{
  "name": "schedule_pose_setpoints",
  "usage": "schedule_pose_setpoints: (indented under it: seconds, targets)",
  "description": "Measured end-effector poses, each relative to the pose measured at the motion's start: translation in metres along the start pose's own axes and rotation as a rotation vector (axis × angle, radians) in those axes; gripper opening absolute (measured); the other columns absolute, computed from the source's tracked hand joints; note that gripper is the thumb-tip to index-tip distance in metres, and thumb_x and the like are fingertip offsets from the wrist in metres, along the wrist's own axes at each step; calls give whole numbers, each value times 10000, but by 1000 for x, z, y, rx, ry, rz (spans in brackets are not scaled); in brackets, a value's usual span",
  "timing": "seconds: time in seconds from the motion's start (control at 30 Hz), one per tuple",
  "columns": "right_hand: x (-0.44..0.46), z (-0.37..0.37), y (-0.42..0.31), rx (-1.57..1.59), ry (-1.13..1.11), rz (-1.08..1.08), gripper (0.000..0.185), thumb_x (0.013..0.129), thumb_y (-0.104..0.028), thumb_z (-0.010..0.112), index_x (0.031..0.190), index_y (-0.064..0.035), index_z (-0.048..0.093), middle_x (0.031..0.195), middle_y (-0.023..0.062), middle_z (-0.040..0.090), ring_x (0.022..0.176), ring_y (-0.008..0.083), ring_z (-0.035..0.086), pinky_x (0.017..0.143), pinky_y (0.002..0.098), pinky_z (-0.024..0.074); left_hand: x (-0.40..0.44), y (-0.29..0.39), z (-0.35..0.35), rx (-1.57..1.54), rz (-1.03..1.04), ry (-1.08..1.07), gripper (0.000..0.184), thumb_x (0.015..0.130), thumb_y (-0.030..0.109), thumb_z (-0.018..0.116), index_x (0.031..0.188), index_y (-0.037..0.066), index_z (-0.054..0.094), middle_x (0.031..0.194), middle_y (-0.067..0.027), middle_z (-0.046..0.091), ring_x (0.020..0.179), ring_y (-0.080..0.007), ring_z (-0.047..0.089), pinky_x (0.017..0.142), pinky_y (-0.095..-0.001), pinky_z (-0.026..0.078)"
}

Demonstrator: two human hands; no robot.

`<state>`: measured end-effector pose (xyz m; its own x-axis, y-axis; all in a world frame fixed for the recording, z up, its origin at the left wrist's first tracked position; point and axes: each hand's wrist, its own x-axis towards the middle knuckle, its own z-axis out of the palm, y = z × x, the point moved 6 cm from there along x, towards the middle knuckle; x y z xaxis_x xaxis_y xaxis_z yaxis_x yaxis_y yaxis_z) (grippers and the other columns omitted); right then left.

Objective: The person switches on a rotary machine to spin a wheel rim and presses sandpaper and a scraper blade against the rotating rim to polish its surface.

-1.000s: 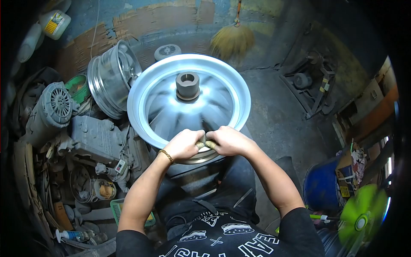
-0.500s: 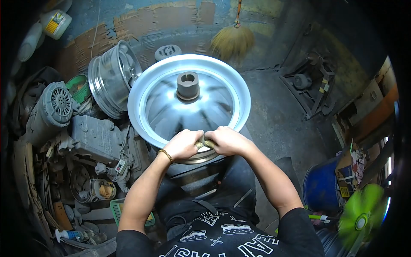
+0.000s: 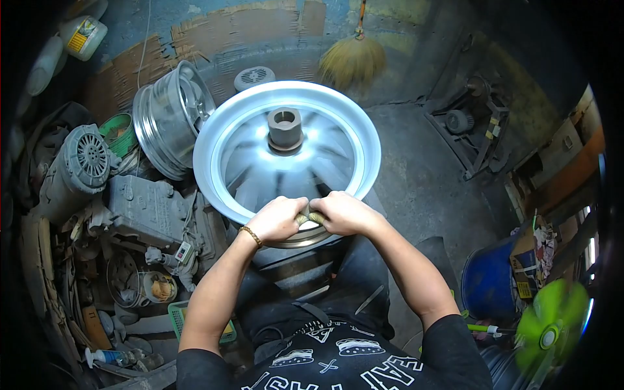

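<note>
From where I stand, the big silvery metal wheel (image 3: 286,170) sits face up in front of the seated person, just beyond the knees, and its spokes are a smear of grey and white. The dark streaks across it fall in different places than they did half a second ago, so it is turning, while the grey-brown metal collar (image 3: 285,130) at its centre stands upright just where it stood. The hands have hardly shifted: the left hand (image 3: 279,218) and the right hand (image 3: 344,213) meet at the near edge of the wheel, thumbs together, fingers curled in narrow. Ridged yellowish material (image 3: 316,217) shows at the fingers of both — whether they grip it or wear it wrapped around them, I cannot tell. The gold-coloured linked bracelet (image 3: 250,236) circles the left wrist as before, and both forearms keep the same angle. To the right, the bright green plastic fan (image 3: 549,337) is a blur, its blades caught in another position than a moment earlier. Everything else has stayed put: the second silver metal wheel (image 3: 162,123) tilted on its side to the left, the dusty grey ribbed motor (image 3: 81,162) near it, the straw-coloured broom (image 3: 353,62) hanging at the wall, and the deep blue plastic drum (image 3: 484,283) off to the right.
</note>
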<state>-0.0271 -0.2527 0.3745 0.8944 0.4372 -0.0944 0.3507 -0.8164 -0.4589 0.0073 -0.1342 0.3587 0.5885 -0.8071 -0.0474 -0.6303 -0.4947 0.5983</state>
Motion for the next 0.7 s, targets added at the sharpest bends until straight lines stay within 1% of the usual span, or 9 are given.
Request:
schedule_pose_setpoints:
  seconds: [0.13, 0.37, 0.43, 0.47, 0.63, 0.7]
  targets:
    - [0, 1, 1, 1, 1, -12, 179, 820, -146, 593, 912, -30, 695, 817, 236, 687, 834, 413, 671, 789, 508, 516, 0, 3, -3, -9, -21, -12, 145, 768, 3, 525, 910, -11, 550, 881, -265, 640, 922, -465, 614, 790, -526, 466]
    - [1, 3, 4, -26, -16, 21, 190, 792, -144, 610, 922, -43, 704, 821, 226, 694, 833, 404, 676, 785, 497, 522, 2, 1, -1, -11, 6, -9, 165, 756, -7, 515, 917, -15, 552, 886, -269, 638, 931, -469, 609, 789, -526, 465]
    - [-1, 1, 4, -28, 17, -16, 151, 845, -156, 611, 926, -43, 669, 784, 241, 670, 793, 434, 655, 747, 524, 506, 3, 2, 0, -15, 17, -7, 169, 757, -7, 516, 922, -15, 553, 888, -270, 638, 932, -470, 608, 789, -526, 465]
    - [-2, 1, 4, -29, 17, -13, 151, 845, -156, 611, 926, -43, 669, 784, 241, 670, 793, 434, 655, 747, 524, 506, 4, 2, 0, -20, 21, -6, 173, 756, -10, 515, 924, -15, 553, 891, -271, 638, 935, -471, 607, 790, -526, 463]
    - [-5, -1, 6, -97, 21, 16, 171, 797, -129, 617, 938, -52, 676, 790, 226, 681, 794, 418, 667, 747, 513, 516, 6, 8, 0, -27, 16, -7, 183, 749, -21, 508, 926, -13, 554, 896, -273, 635, 945, -472, 599, 792, -527, 458]
    - [-6, 0, 6, -107, 27, 31, 175, 797, -130, 617, 943, -53, 677, 791, 226, 682, 794, 415, 668, 745, 510, 516, 6, 9, 0, -22, 15, 1, 177, 750, -27, 502, 920, -14, 550, 898, -273, 634, 950, -472, 596, 792, -528, 454]
